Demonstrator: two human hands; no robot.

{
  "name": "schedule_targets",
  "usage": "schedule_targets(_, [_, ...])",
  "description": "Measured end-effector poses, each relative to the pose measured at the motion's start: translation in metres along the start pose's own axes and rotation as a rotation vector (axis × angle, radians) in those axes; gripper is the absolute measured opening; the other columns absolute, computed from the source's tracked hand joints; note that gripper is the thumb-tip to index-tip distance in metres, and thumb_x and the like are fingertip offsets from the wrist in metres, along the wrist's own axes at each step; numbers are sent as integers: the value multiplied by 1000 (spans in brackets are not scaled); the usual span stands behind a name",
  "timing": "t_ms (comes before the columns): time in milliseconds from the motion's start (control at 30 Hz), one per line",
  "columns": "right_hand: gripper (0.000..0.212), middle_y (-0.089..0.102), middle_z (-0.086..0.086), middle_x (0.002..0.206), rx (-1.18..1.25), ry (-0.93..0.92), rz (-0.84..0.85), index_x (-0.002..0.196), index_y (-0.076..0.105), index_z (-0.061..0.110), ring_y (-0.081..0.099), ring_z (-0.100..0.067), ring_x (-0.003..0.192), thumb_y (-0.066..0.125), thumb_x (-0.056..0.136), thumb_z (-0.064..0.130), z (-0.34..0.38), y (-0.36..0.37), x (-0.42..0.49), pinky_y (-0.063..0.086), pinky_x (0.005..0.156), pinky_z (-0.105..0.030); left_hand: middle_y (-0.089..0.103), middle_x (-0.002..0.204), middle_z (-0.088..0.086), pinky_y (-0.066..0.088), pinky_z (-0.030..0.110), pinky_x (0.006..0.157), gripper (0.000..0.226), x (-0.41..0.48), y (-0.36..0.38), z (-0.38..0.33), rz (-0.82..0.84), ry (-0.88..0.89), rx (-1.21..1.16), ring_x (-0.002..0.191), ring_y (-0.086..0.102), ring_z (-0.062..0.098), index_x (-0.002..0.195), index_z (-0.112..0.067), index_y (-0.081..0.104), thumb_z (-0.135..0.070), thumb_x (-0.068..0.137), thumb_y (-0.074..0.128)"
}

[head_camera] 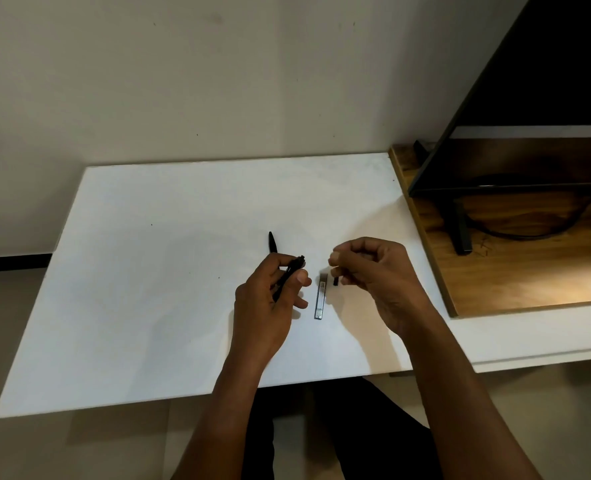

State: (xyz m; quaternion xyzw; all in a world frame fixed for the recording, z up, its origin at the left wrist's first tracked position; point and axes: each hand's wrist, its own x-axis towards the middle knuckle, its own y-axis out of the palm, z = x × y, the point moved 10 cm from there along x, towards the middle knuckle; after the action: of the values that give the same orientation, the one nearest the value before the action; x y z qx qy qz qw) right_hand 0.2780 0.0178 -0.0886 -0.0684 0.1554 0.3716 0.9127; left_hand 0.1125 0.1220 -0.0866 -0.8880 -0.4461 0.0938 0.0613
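My left hand point(269, 299) grips a thin black pen part point(291, 271) between thumb and fingers, its tip pointing up and right. A second black pen piece point(272, 242) lies on the white table point(148, 289) just beyond that hand. My right hand point(373, 271) hovers to the right with fingers curled, pinching a tiny black piece point(335, 281) at the fingertips. Between the two hands a narrow silver, clear strip point(320, 299) lies flat on the table.
A wooden board point(515, 278) rests on the table's right side, carrying a dark monitor point(546, 98) on a black stand point(460, 230) with a cable. A wall stands behind the table. My dark-clothed legs show below the front edge.
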Motion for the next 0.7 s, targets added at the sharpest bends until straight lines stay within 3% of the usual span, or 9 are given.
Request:
schedule_targets(100, [9, 76, -20, 87, 131, -6, 139, 92, 74, 2, 74, -23, 73, 75, 83, 0, 3, 24, -4, 59, 69, -26, 78, 81, -8, 51, 14, 49, 13, 1, 1, 1, 2, 0, 21, 60, 73, 8, 106, -20, 68, -27, 96, 65])
schedule_targets(300, [15, 76, -15, 83, 134, -54, 155, 98, 74, -1, 73, -22, 75, 75, 84, 3, 6, 29, -4, 58, 68, -26, 78, 84, -6, 51, 14, 47, 13, 2, 2, 1, 14, 21, 48, 60, 73, 7, 108, -21, 69, -26, 96, 66])
schedule_targets(533, [13, 76, -19, 83, 32, -94, 180, 97, 75, 0, 74, -23, 76, 76, 85, 4, 10, 30, -5, 57, 68, -25, 77, 83, -6, 52, 14, 49, 13, 1, 2, 2, 14, 39, 98, 61, 73, 7, 106, -22, 71, -26, 94, 68])
schedule_targets(700, [8, 76, -16, 84, -163, -150, 213, 95, 75, 3, 74, -20, 76, 74, 87, 6, 14, 29, -5, 57, 69, -27, 76, 82, -9, 62, 29, 60, 10, 2, 0, 2, 8, 51, 154, 60, 73, 7, 103, -30, 70, -28, 93, 68])
